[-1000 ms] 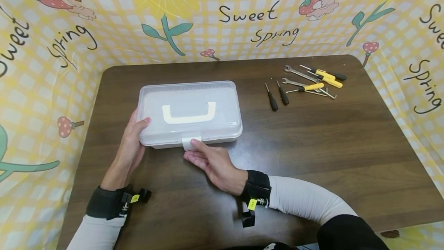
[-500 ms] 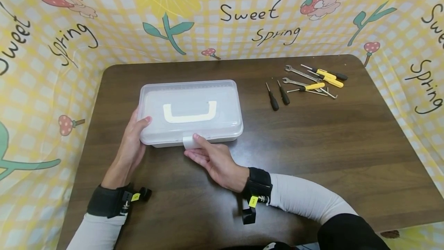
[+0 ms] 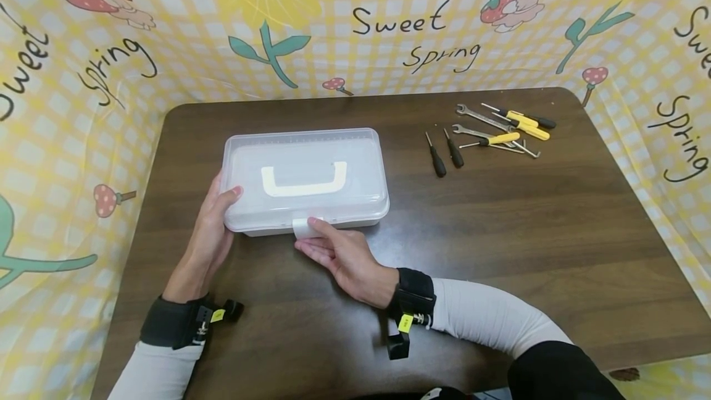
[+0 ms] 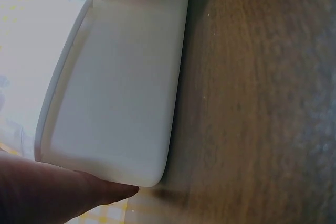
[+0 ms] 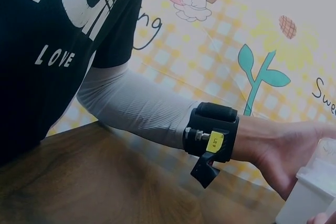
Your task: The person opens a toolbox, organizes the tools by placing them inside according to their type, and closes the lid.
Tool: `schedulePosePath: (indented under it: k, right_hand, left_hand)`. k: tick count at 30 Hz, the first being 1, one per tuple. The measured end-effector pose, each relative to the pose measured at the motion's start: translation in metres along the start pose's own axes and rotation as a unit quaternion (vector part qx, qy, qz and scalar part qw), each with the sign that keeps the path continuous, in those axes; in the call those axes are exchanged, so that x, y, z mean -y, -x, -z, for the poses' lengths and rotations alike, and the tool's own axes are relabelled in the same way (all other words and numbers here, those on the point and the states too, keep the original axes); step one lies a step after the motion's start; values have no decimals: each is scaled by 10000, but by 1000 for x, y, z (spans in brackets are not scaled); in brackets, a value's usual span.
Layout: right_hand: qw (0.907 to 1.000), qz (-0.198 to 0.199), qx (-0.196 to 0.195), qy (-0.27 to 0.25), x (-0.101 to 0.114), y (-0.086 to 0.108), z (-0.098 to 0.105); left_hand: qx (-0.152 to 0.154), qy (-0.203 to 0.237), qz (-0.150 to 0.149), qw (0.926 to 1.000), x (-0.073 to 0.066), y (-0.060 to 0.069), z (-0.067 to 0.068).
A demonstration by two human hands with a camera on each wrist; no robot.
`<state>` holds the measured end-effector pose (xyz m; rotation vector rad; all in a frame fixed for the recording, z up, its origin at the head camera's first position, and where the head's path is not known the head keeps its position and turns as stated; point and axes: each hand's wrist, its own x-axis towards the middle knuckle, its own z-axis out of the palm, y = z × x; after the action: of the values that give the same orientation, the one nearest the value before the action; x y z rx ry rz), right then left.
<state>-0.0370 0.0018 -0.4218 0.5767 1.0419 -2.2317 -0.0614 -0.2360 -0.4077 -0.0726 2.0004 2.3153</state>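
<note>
A white plastic storage box (image 3: 302, 215) with a translucent lid and a folded white carry handle (image 3: 302, 189) lies on the table, its lid down. My left hand (image 3: 207, 227) holds the box's left end, the thumb over the lid's edge and the other fingers along the side, mostly hidden. At the front middle, my right hand (image 3: 352, 264) pinches the white latch (image 3: 302, 228), thumb on its face and fingers below. The left wrist view shows the box's pale front wall (image 4: 121, 82) standing on the wood. Only a corner of the box (image 5: 310, 198) enters the right wrist view.
On the brown wooden table (image 3: 472, 252), two small black screwdrivers (image 3: 437, 159) lie right of the box. Beyond them is a loose group of wrenches (image 3: 478, 117), yellow-handled screwdrivers (image 3: 528, 128) and hex keys (image 3: 528, 150). Patterned yellow cloth (image 3: 389, 66) hangs round the back and sides.
My right thumb has shifted slightly upward on the latch since a second ago. The box, the left hand and the tools stay as they were.
</note>
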Motion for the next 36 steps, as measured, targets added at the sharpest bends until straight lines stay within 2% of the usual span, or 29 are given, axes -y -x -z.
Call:
schedulePosePath:
  k: [9,24,31,36]
  right_hand:
    - [9999,24,97,50,1,5,-1]
    - [9951,485,779,365,-9,8,9]
    - [9949,423,806,425,-7,6,12]
    - [9961,372,650,472,-6,3,12]
  left_hand:
    - [-35,-92,8,10000,-2,-1,-1]
    - [-37,-42,40,10000,0,0,0]
    - [-40,-22,49,10000,0,0,0]
    - [-7,-24,4,10000,0,0,0]
